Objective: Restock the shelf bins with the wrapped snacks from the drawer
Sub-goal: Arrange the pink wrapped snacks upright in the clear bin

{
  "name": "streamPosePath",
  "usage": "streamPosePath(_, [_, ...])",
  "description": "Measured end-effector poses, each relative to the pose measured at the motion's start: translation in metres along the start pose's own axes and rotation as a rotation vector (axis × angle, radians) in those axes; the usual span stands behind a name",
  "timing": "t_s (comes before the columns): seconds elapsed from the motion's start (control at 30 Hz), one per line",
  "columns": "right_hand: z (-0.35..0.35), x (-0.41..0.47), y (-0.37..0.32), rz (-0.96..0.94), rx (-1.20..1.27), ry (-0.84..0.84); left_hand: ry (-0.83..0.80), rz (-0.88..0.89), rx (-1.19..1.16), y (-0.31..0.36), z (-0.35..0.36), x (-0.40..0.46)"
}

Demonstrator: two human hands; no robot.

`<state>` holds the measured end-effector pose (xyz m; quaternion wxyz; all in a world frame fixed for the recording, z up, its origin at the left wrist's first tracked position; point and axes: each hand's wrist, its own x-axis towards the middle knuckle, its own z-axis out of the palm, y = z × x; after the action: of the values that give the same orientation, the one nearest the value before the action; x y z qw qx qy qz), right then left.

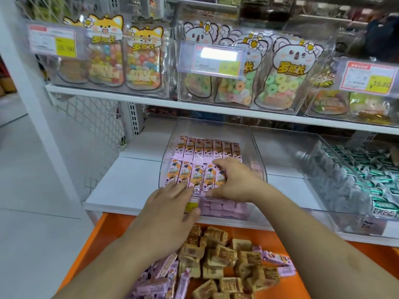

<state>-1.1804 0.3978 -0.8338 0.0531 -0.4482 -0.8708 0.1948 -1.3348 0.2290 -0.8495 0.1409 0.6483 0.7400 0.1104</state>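
A clear plastic bin on the lower shelf holds rows of pink wrapped snacks. My right hand lies inside the bin, fingers spread over the front row of pink snacks, pressing on their right end. My left hand rests at the bin's front lip, fingertips touching the same row from the near side; it grips nothing. Below, the open orange drawer holds loose tan wrapped snacks and more pink ones.
A second clear bin with green-and-white wrapped sweets stands to the right. The upper shelf carries clear bins of bagged candies with price tags. White mesh panel and shelf upright stand at left; pale floor beyond.
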Motion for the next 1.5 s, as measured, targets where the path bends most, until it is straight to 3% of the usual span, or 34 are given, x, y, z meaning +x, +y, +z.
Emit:
streamPosePath(0.23, [-0.001,-0.005,-0.001,-0.034,0.061,-0.064,-0.004,0.006,0.015,0.0,0.002,0.002])
streamPosePath(0.47, [-0.017,-0.028,-0.004,-0.035,0.019,0.031,0.03,0.034,-0.034,0.002,-0.001,-0.005])
streamPosePath(0.83, [-0.026,-0.151,0.029,-0.1,0.248,0.132,0.071,0.198,-0.281,0.055,0.011,-0.045])
streamPosePath(1.0, [0.011,-0.194,0.095,0.092,0.328,0.059,-0.098,0.228,-0.286,0.086,0.078,-0.058])
streamPosePath(1.23, [0.077,-0.208,0.2,0.433,0.211,-0.06,-0.395,0.228,-0.223,0.096,0.183,-0.047])
streamPosePath(1.5, [0.157,-0.165,0.276,0.446,0.05,-0.251,-0.576,0.287,-0.145,0.09,0.264,-0.015])
